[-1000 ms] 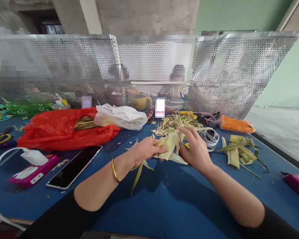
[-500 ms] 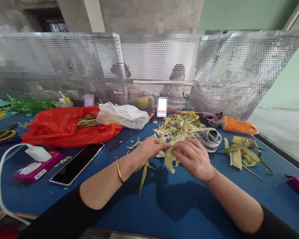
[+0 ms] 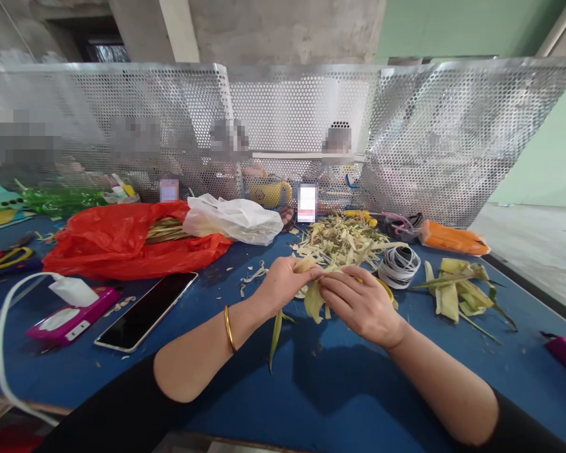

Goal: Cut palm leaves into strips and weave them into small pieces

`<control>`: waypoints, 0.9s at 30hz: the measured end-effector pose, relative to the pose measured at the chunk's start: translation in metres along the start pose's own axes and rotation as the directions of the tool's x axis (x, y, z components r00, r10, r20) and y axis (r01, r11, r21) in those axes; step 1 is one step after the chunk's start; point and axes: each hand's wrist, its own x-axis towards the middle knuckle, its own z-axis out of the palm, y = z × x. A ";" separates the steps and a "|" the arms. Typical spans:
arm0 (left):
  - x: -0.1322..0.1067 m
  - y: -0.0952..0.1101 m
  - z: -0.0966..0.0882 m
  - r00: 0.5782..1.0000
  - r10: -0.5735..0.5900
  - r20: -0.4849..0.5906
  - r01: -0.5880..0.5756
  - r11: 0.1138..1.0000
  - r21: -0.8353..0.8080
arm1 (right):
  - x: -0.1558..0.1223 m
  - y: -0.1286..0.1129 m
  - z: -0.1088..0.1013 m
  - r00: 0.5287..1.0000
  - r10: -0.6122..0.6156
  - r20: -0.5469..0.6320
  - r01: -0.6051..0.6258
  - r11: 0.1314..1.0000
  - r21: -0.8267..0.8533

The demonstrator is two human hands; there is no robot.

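Both hands meet over the middle of the blue table. My left hand [image 3: 285, 283] pinches pale corn husk between thumb and fingers, and a narrow green strip [image 3: 275, 340] hangs below it. Against its fingertips, my right hand [image 3: 365, 305] is closed on the same husk, its fingers curled and partly hiding the hold. A pale, wide piece of corn husk [image 3: 314, 305] droops between the two hands. Just beyond them lies a heap of husk scraps [image 3: 344, 239]. A yellow curved object [image 3: 388, 290] shows partly behind my right hand.
Right of my hands are a white coiled strip [image 3: 399, 267], loose husks [image 3: 453, 292] and an orange packet [image 3: 454, 239]. To the left lie a phone [image 3: 146, 314], a purple power strip [image 3: 75, 318] and a red plastic bag [image 3: 104, 242]. A perforated metal screen [image 3: 283, 113] stands behind, people beyond it.
My right hand has shifted slightly left and its fingers have drawn in on the husk. The hanging husk has moved left and up. The yellow curved object shows more beside my right hand.
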 end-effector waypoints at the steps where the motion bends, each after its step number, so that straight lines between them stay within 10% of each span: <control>1: 0.000 0.000 0.001 1.000 -0.018 0.018 0.019 0.999 -0.040 | 0.000 -0.001 0.001 1.000 -0.009 -0.001 0.009 1.000 0.016; 13: 0.004 0.009 -0.005 0.990 -0.089 -0.110 0.072 0.987 -0.145 | -0.001 0.002 0.007 0.959 0.131 0.252 -0.127 0.991 -0.030; 19: 0.004 0.016 -0.009 0.987 -0.114 -0.114 0.093 0.980 -0.178 | -0.007 0.008 0.017 0.750 0.269 0.604 -0.287 0.956 -0.069; 27: 0.022 0.007 -0.038 0.944 0.078 -0.321 0.014 0.962 0.272 | -0.002 0.013 0.010 0.493 0.632 0.598 -0.746 0.661 -0.084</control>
